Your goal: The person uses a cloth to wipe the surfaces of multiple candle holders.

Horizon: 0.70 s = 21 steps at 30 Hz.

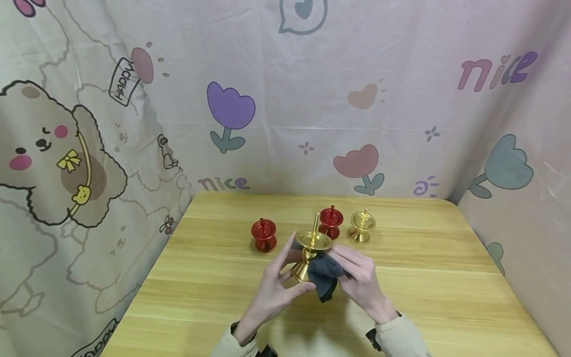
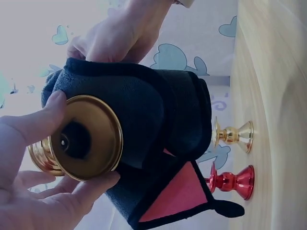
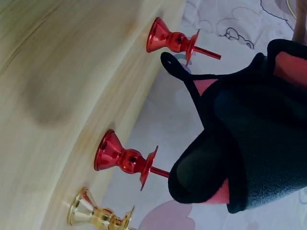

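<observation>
My left hand (image 1: 274,287) holds a shiny gold candle holder (image 1: 301,271) above the table, thumb and fingers around its base. Its round dish and thin upright spike are on top, tilted slightly right. The left wrist view looks into the hollow underside of the base (image 2: 108,153). My right hand (image 1: 363,280) pinches a dark grey cloth (image 1: 324,272) against the holder's stem and the dish's underside. Black edging, a hanging loop and a pink patch show on the cloth (image 3: 268,143) in the right wrist view; there the cloth hides the holder.
Behind my hands on the wooden table (image 1: 428,287) stand a red candle holder (image 1: 265,237) at left, another red one (image 1: 330,225) behind the held holder, and a smaller gold one (image 1: 360,229) at right. A printed fabric backdrop (image 1: 285,84) hangs behind and along the sides.
</observation>
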Each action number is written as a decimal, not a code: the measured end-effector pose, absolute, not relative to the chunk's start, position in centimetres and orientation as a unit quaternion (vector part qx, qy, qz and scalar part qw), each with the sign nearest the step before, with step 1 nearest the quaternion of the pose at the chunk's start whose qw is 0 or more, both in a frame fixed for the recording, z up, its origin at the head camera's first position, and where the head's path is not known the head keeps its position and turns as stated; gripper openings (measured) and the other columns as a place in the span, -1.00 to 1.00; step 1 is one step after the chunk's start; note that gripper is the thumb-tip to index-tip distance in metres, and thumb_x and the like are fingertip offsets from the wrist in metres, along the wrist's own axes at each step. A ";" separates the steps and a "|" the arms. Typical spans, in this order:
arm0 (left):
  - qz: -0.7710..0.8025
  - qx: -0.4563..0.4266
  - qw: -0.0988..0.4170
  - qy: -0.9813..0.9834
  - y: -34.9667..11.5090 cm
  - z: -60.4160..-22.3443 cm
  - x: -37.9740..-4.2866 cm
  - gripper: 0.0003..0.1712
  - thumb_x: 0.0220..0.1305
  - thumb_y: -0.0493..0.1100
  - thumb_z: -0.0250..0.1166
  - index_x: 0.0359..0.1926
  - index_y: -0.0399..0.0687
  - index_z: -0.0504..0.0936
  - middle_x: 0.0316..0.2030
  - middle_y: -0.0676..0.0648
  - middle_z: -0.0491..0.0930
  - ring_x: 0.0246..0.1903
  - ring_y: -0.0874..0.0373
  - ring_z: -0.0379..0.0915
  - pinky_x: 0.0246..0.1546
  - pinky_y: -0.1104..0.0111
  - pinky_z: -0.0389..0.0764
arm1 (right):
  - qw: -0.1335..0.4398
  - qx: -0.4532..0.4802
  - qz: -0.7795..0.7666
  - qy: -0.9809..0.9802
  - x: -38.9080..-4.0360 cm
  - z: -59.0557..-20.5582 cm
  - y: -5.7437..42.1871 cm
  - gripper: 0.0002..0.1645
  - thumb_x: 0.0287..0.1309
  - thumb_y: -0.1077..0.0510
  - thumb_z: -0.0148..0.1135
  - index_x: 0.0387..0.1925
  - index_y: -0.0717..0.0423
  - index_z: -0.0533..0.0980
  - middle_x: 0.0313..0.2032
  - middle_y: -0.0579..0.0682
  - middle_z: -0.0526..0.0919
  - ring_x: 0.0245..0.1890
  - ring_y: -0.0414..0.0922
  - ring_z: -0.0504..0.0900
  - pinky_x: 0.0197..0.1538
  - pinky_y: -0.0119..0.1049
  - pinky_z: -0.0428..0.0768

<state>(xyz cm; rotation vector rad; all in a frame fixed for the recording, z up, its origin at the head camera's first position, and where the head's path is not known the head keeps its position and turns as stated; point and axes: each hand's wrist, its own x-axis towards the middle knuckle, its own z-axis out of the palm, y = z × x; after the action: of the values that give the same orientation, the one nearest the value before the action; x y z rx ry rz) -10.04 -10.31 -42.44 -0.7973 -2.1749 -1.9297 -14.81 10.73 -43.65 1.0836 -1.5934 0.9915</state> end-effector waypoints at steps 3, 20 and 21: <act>-0.639 -0.281 0.065 -0.713 -10.5 -42.5 -10.1 0.21 0.08 -0.33 0.51 0.61 0.07 -0.02 0.07 -0.33 0.55 0.12 0.07 0.53 0.18 0.28 0.65 | 0.418 0.445 0.467 -0.640 -14.8 -43.7 11.0 -0.82 0.19 0.46 0.22 -0.23 0.38 0.70 -0.25 0.26 0.78 -0.11 -0.08 0.78 0.15 -0.40 0.67; -0.646 -0.268 0.070 -0.711 -10.3 -42.5 -9.8 0.23 0.07 -0.33 0.52 0.61 0.13 -0.03 0.12 -0.28 0.51 0.12 -0.03 0.51 0.10 0.27 0.70 | 0.458 0.442 0.423 -0.645 -14.8 -43.6 10.8 -0.73 0.38 0.25 0.17 -0.21 0.37 0.71 -0.24 0.27 0.78 -0.19 0.03 0.79 0.16 -0.41 0.66; -0.641 -0.274 0.075 -0.713 -10.4 -42.5 -9.8 0.22 0.08 -0.34 0.52 0.61 0.10 -0.03 0.09 -0.29 0.54 0.12 -0.04 0.53 0.11 0.26 0.69 | 0.458 0.443 0.421 -0.645 -14.8 -43.6 10.9 -0.75 0.37 0.26 0.18 -0.20 0.37 0.71 -0.25 0.27 0.78 -0.19 0.03 0.79 0.16 -0.40 0.66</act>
<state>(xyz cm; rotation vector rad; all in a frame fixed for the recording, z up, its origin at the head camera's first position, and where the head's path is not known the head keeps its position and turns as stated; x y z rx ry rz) -9.82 -10.38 -42.47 -0.8231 -2.1375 -1.9227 -14.83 10.86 -43.58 1.0928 -1.5898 1.0382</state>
